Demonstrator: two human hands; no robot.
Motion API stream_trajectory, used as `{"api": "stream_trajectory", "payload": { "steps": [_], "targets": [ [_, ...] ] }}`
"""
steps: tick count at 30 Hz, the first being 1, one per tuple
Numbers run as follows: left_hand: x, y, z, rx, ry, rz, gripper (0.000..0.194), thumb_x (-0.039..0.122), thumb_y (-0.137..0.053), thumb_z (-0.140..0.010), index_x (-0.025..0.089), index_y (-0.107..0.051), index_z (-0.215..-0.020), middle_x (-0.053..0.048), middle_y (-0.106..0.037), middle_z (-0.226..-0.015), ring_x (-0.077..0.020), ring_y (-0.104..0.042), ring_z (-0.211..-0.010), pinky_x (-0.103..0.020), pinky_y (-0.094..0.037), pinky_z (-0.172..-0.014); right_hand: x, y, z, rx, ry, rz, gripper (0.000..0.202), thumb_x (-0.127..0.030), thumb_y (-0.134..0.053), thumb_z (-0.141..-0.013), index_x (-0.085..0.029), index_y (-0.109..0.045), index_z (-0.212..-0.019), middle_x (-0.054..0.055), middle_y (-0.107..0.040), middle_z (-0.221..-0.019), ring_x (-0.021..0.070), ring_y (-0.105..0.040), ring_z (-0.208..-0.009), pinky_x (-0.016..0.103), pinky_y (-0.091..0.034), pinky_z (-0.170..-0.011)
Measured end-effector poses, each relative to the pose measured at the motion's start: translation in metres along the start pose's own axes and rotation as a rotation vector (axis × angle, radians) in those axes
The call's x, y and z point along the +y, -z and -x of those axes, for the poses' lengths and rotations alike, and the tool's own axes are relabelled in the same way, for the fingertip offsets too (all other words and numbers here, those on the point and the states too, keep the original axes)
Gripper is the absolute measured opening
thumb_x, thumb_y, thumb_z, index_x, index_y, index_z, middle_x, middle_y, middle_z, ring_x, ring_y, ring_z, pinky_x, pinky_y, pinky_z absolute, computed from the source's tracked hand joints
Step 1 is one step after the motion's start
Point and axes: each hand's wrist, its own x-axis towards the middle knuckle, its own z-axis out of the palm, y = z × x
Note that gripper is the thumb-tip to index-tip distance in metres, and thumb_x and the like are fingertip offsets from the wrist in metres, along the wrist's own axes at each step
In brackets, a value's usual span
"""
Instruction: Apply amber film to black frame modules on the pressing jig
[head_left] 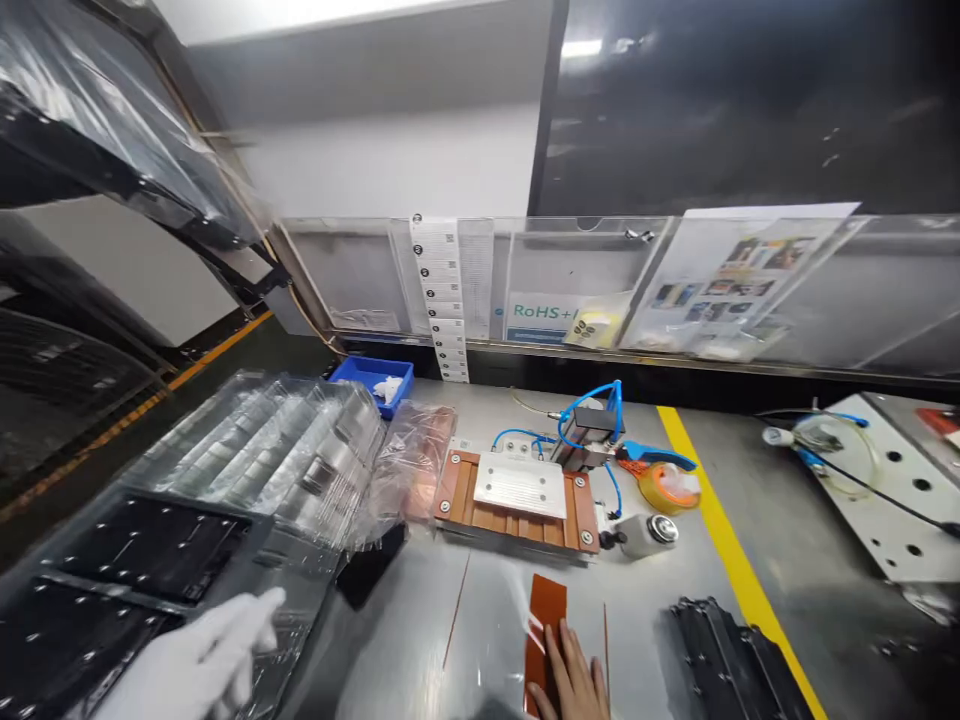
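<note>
Right hand (574, 680), bare, fingers extended and slightly parted, lies flat on a reddish-brown strip (547, 600) on the bench (397, 650), apparently steadying it; no grip is visible. Left hand (206, 655), gloved, fingers loosely extended, is beside black panels (142, 545); its contact cannot be determined. A clamping fixture (521, 487) stands beyond the strip.

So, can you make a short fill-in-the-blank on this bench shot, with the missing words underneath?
1. The left hand wears a ____ glove.
2. The bare ____ hand rests on the red-brown strip.
3. The broad stripe along the metal bench is ____.
4. The small open bin at the back of the bench is ____.

Missing words: white; right; yellow; blue.
</note>
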Motion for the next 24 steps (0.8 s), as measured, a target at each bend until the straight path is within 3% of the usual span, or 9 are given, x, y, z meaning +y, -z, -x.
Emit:
{"api": "stream_trajectory", "payload": {
  "steps": [2, 3, 6, 9, 12, 14, 17, 20, 24],
  "targets": [
    [0.016, -0.051, 0.016, -0.512, -0.151, -0.055, 0.061, 0.078, -0.039, -0.074, 0.024, -0.065, -0.07, 0.003, -0.066, -0.055, -0.0178, -0.059, -0.053, -0.028, -0.045, -0.051, 0.005, -0.001, 0.001, -0.012, 0.047, -0.02, 0.065, -0.021, -0.05, -0.093, -0.033, -0.027, -0.152, 0.012, -0.057, -0.141, 0.0369, -0.058, -0.124, 0.065, -0.046, -0.099],
    [0.024, -0.077, 0.022, -0.635, -0.318, -0.071, 0.051, 0.064, -0.038, -0.086, 0.024, -0.069, -0.079, 0.001, -0.074, -0.077, -0.02, -0.067, -0.075, -0.031, -0.052, -0.072, 0.007, 0.001, 0.001, -0.019, 0.081, -0.034, 0.068, -0.02, -0.051, -0.093, -0.034, -0.024, -0.153, 0.01, -0.057, -0.142, 0.0335, -0.059, -0.124, 0.061, -0.046, -0.103],
    [0.045, -0.147, 0.025, -0.685, -0.589, -0.144, 0.052, 0.042, -0.056, -0.082, 0.023, -0.059, -0.13, -0.007, -0.059, -0.14, -0.0255, -0.051, -0.13, -0.039, -0.034, -0.112, 0.013, 0.018, -0.003, -0.057, 0.22, -0.086, 0.074, -0.018, -0.058, -0.088, -0.035, -0.025, -0.152, 0.004, -0.058, -0.141, 0.0267, -0.062, -0.122, 0.049, -0.046, -0.107],
    [0.057, -0.192, 0.013, -0.667, -0.583, -0.127, 0.071, 0.04, -0.063, -0.076, 0.018, -0.047, -0.142, -0.014, -0.043, -0.152, -0.0303, -0.036, -0.141, -0.047, -0.024, -0.118, 0.018, 0.049, -0.011, -0.062, 0.403, -0.116, 0.076, -0.014, -0.061, -0.083, -0.038, -0.032, -0.149, 0.002, -0.056, -0.143, 0.0259, -0.06, -0.124, 0.048, -0.044, -0.109],
    [0.064, -0.209, 0.004, -0.802, -0.524, -0.082, 0.04, 0.04, -0.065, -0.072, 0.016, -0.071, -0.103, -0.014, -0.076, -0.102, -0.0324, -0.068, -0.1, -0.045, -0.051, -0.092, 0.02, 0.088, -0.022, -0.024, 0.567, -0.079, 0.07, -0.013, -0.061, -0.085, -0.039, -0.038, -0.146, 0.001, -0.062, -0.136, 0.027, -0.06, -0.124, 0.05, -0.044, -0.108],
    [0.068, -0.21, 0.007, -0.883, -0.504, -0.003, 0.026, 0.036, -0.058, -0.074, 0.014, -0.072, -0.081, -0.009, -0.076, -0.079, -0.0243, -0.071, -0.075, -0.034, -0.055, -0.074, 0.016, 0.111, -0.027, -0.018, 0.57, -0.06, 0.064, -0.024, -0.067, -0.084, -0.035, -0.044, -0.143, 0.004, -0.065, -0.133, 0.0308, -0.061, -0.122, 0.051, -0.049, -0.104],
    [0.074, -0.21, 0.023, -0.874, -0.515, 0.123, 0.029, 0.033, -0.05, -0.079, 0.014, -0.07, -0.088, -0.006, -0.075, -0.085, -0.0158, -0.067, -0.065, -0.026, -0.054, -0.066, -0.004, 0.134, -0.035, 0.058, 0.38, -0.11, 0.053, -0.041, -0.069, -0.083, -0.029, -0.056, -0.133, 0.012, -0.065, -0.133, 0.0348, -0.062, -0.119, 0.048, -0.058, -0.091],
    [0.076, -0.211, 0.044, -0.794, -0.573, 0.168, 0.029, 0.034, -0.048, -0.082, 0.017, -0.07, -0.091, -0.006, -0.076, -0.09, -0.0167, -0.068, -0.075, -0.027, -0.053, -0.075, -0.033, 0.142, -0.047, 0.113, 0.149, -0.253, 0.04, -0.035, -0.063, -0.09, -0.029, -0.059, -0.129, 0.01, -0.07, -0.122, 0.0259, -0.067, -0.111, 0.036, -0.061, -0.087],
    [0.07, -0.216, 0.057, -0.653, -0.713, 0.13, 0.033, 0.032, -0.042, -0.087, 0.017, -0.071, -0.091, -0.01, -0.076, -0.095, -0.0205, -0.069, -0.089, -0.031, -0.052, -0.084, -0.06, 0.147, -0.065, 0.119, 0.177, -0.411, 0.031, -0.026, -0.063, -0.09, -0.028, -0.063, -0.121, 0.006, -0.073, -0.112, 0.0216, -0.07, -0.102, 0.03, -0.06, -0.086]
  ]
}}
